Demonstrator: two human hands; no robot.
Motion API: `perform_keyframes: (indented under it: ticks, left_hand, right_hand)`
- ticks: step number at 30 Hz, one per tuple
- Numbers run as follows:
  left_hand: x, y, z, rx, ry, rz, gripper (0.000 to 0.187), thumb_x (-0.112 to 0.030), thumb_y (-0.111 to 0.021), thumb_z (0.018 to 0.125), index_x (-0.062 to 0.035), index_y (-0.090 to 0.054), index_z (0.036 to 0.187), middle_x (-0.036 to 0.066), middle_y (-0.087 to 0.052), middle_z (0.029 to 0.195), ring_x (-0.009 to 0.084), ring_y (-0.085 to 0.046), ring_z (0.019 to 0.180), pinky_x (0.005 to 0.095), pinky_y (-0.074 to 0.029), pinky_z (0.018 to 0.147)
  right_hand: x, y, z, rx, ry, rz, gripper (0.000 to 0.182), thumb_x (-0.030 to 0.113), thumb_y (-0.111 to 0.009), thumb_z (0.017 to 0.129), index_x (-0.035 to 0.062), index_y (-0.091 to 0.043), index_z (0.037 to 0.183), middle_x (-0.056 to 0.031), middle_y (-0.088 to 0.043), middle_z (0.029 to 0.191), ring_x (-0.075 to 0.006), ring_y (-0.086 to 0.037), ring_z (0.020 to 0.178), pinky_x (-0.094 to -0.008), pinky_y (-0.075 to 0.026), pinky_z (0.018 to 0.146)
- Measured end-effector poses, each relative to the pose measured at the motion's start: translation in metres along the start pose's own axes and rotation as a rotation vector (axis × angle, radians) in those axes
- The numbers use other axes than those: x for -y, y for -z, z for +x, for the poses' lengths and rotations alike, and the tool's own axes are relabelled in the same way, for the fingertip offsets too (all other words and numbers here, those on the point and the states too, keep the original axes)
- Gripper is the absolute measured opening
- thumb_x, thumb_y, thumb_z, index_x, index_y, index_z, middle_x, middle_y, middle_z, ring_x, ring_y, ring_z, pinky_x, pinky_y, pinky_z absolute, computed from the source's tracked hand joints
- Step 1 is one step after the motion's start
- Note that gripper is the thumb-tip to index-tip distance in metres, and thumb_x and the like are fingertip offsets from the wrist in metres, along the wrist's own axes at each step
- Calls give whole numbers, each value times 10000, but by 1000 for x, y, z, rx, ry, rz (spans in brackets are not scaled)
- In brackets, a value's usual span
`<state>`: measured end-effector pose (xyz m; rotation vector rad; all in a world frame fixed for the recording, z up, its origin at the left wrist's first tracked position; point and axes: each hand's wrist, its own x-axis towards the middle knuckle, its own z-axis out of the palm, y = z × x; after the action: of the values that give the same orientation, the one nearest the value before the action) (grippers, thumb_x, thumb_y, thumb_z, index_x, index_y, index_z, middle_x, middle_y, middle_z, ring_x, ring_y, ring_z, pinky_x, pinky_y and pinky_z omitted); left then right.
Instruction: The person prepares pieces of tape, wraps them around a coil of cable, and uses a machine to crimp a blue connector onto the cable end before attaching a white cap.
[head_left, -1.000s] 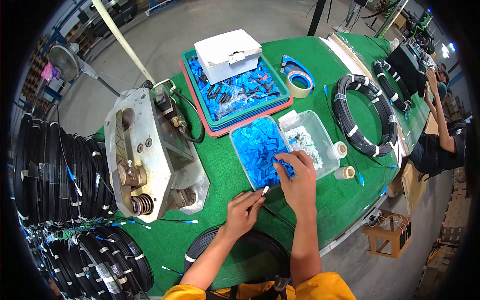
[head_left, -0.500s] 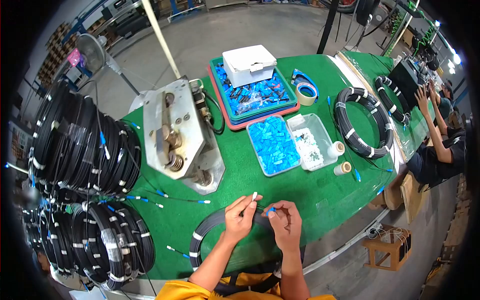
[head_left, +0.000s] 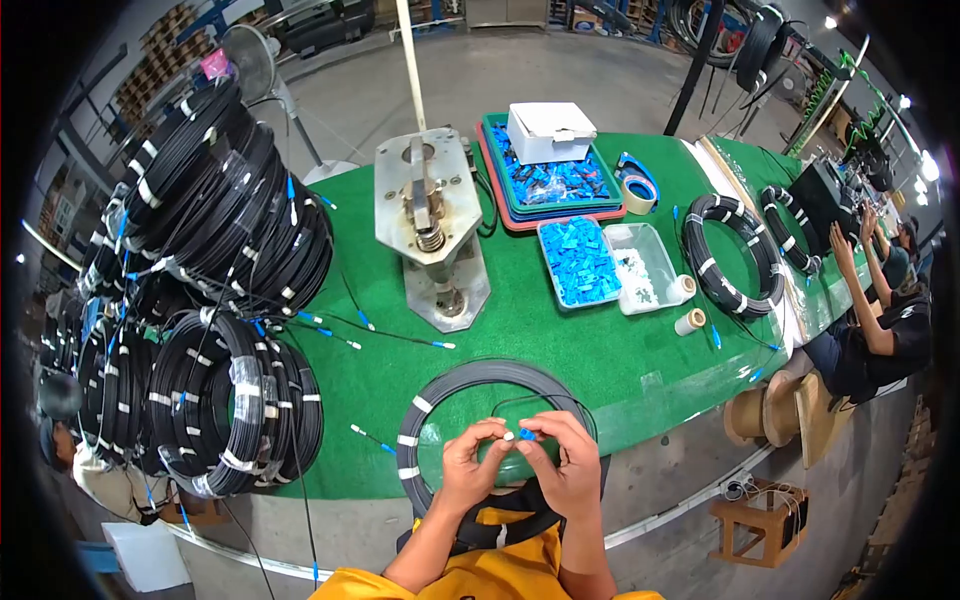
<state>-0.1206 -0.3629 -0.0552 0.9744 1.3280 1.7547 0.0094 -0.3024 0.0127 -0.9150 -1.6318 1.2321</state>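
Pinched between the thumb and fingers of my left hand is a small white connector end. My right hand holds a small blue connector piece in a similar pinch. The white and blue parts face each other with their tips close together. A coil of black cable, bound with white tape, lies on the green table below my hands and reaches over the near edge. A thin loop of its cable rises behind my fingers. Left of the coil lies a cable end with white and blue tips.
A metal hand press stands at the back. Right of it are a tub of blue pieces, a tub of white pieces and stacked trays. Coils pile up at left. A co-worker sits at the far right.
My hands have come together, bringing the white connector end and the blue piece tip to tip. The white end has tilted down toward the right. My view has shifted, so the table appears moved.
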Motion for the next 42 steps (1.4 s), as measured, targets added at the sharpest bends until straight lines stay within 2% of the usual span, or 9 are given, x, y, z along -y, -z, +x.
perform_keyframes:
  ticks: [2, 3, 7, 14, 25, 31, 34, 39, 42]
  left_hand:
    - [-2, 6, -1, 67, -224, 67, 115, 44, -677, 870, 17, -646, 978, 97, -708, 928, 211, -683, 879, 406, -506, 942]
    - [-5, 8, -4, 69, -208, 45, 117, 41, -676, 871, 4, -646, 978, 109, -709, 946, 233, -686, 914, 471, -467, 1002]
    - [-15, 15, -11, 69, -228, 14, 115, 39, -654, 883, -15, -655, 984, 130, -713, 984, 285, -684, 999, 487, -455, 1014]
    - [-20, 20, -21, 79, -254, -24, 114, 34, -636, 895, -17, -651, 996, 133, -708, 1017, 299, -672, 1045, 483, -447, 1021]
    - [-7, 24, -14, 108, -230, 91, 127, 26, -672, 866, -15, -671, 986, 132, -717, 1012, 275, -681, 1019, 470, -443, 1026]
    - [-24, 44, -1, 268, -41, 125, 188, 4, -696, 857, 1, -697, 1045, 112, -730, 1014, 270, -686, 1018, 454, -447, 1026]
    - [-25, 52, 9, 326, -12, 97, 196, 0, -712, 849, 7, -710, 1045, 109, -734, 978, 255, -689, 967, 423, -472, 980]
    - [-36, 56, 22, 438, -5, 85, 215, -1, -739, 819, 6, -723, 1033, 108, -731, 895, 230, -653, 803, 349, -495, 766]
    - [-37, 54, 21, 442, -17, 92, 193, -3, -742, 814, 12, -719, 1005, 97, -724, 865, 227, -651, 790, 337, -494, 742]
  right_hand:
    - [5, -5, -7, 50, 47, 26, 218, 62, -753, 834, 0, -688, 1033, -124, -657, 987, -213, -652, 874, -300, -524, 764]
    - [6, -6, -11, 80, 62, 56, 234, -10, -746, 818, -34, -666, 1036, -120, -627, 1024, -175, -607, 880, -271, -498, 784]
    - [8, -12, -20, 99, 136, 4, 244, -9, -759, 806, -18, -665, 1031, -125, -629, 1001, -186, -610, 881, -283, -503, 779]
    - [28, -19, -23, 142, 119, 13, 217, -11, -776, 789, -5, -652, 966, -113, -657, 951, -173, -617, 854, -284, -503, 776]
    - [6, -20, -26, 69, 91, 43, 218, -54, -747, 799, 5, -615, 962, -114, -690, 971, -160, -649, 892, -278, -507, 808]
    - [-6, -20, -12, 160, 94, 100, 217, -41, -740, 807, 17, -621, 979, -93, -694, 931, -201, -670, 895, -299, -530, 786]
    - [-4, -21, -5, 184, 75, 108, 229, -17, -759, 795, 28, -640, 985, -77, -718, 921, -221, -660, 885, -311, -534, 765]
    - [-1, -21, 0, 215, 33, 154, 241, -30, -762, 786, 28, -640, 986, -71, -721, 919, -221, -651, 881, -315, -533, 763]
    - [-1, -20, 3, 209, 21, 158, 247, -36, -763, 780, 30, -641, 985, -76, -724, 921, -223, -647, 878, -314, -529, 770]
